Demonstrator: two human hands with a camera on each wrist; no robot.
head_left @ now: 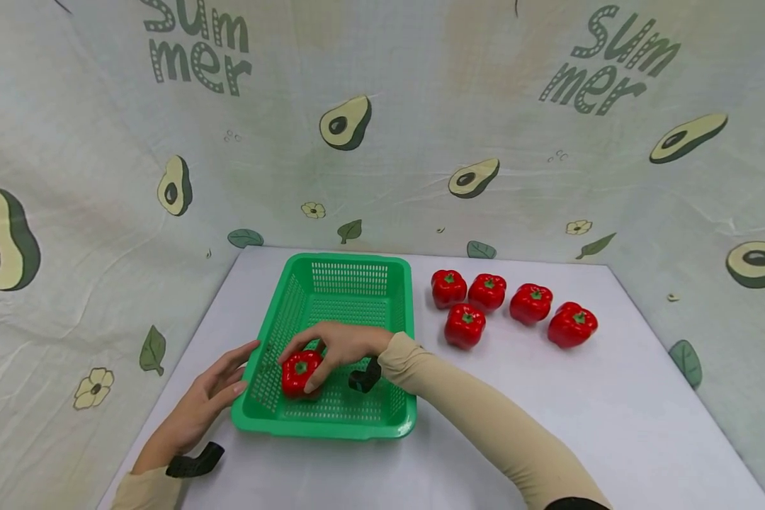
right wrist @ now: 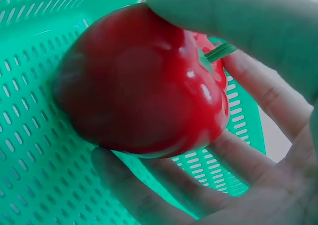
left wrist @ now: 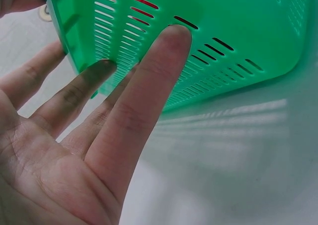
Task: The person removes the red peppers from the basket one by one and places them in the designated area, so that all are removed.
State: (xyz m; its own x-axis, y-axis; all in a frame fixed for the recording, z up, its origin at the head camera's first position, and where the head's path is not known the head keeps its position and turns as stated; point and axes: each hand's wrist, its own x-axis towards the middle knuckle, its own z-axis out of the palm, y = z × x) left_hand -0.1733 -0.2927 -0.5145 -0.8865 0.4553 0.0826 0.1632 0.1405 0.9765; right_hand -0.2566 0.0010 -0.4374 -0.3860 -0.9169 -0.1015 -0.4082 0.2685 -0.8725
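A red bell pepper (head_left: pixel 300 373) with a green stem is inside the green plastic basket (head_left: pixel 331 429), near its front left corner. My right hand (head_left: pixel 336 346) reaches over the basket's right side and grips this pepper between thumb and fingers; the right wrist view shows the pepper (right wrist: pixel 139 86) close up against the slotted basket floor. My left hand (head_left: pixel 199 405) is at the basket's left side. In the left wrist view its extended fingers (left wrist: pixel 134 106) touch the slotted outer wall, the fingers spread and fairly straight.
Several red bell peppers (head_left: pixel 464 326) stand on the white table (head_left: pixel 484 397) right of the basket, the farthest right one (head_left: pixel 571 325) a little apart. A pale cloth (head_left: pixel 408 205) printed with avocados and leaves hangs behind and at both sides.
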